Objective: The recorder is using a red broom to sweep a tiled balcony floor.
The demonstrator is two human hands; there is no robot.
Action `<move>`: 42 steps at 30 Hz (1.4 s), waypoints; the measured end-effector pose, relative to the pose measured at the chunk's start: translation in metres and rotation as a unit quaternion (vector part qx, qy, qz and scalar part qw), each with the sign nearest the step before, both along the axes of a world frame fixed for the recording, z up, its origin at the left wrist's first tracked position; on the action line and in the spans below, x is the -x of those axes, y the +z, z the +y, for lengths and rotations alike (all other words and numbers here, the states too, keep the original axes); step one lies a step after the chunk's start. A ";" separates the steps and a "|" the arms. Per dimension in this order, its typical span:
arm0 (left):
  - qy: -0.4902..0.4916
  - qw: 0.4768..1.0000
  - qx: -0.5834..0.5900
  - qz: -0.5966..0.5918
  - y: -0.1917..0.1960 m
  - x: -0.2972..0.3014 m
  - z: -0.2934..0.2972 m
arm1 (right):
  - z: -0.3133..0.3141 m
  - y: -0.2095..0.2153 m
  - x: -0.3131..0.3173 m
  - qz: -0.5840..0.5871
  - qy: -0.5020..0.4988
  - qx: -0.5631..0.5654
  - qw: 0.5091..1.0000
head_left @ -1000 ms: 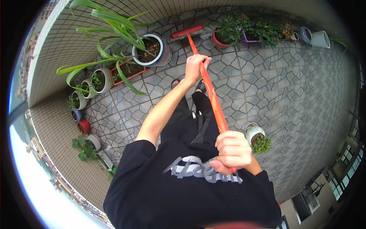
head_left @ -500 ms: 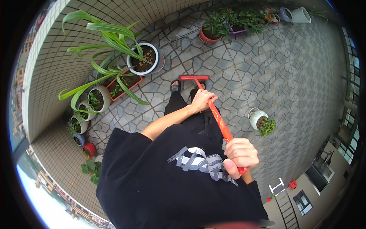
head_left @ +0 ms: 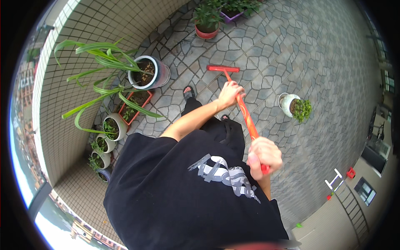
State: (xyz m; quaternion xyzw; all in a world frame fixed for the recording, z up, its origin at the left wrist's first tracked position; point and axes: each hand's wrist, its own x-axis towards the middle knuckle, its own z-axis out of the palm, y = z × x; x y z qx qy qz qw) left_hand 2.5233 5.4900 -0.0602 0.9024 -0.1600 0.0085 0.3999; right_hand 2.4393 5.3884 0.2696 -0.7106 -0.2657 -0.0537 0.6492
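Observation:
I hold a red push broom point(head_left: 246, 114) with a long patterned handle and a narrow T-shaped head, which rests on the stone-patterned floor ahead of my feet. Reaching forward, my left hand point(head_left: 231, 95) is wrapped around the lower part of the handle. My right hand point(head_left: 265, 155) grips it near its top end, close to my body, with the red tip sticking out below the fist. Whether the head carries bristles or a rubber edge is too small to tell for sure.
To the left, along the tiled wall point(head_left: 121, 29), stand a large blue-white pot point(head_left: 160, 73), an orange planter point(head_left: 137, 108) and several white pots. Ahead are a red pot point(head_left: 206, 31) and purple planter point(head_left: 231, 17). A white pot point(head_left: 287, 104) with a plant lies right; a ladder point(head_left: 352, 208) stands farther right.
The broom head has moved forward and slightly right, away from my feet, and both hands have gone forward with it. My view has turned, and my feet are farther apart.

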 end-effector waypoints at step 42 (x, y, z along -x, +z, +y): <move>0.099 0.993 -0.014 0.070 -0.042 0.609 -0.301 | -0.408 -0.163 0.538 -0.036 0.214 0.010 0.976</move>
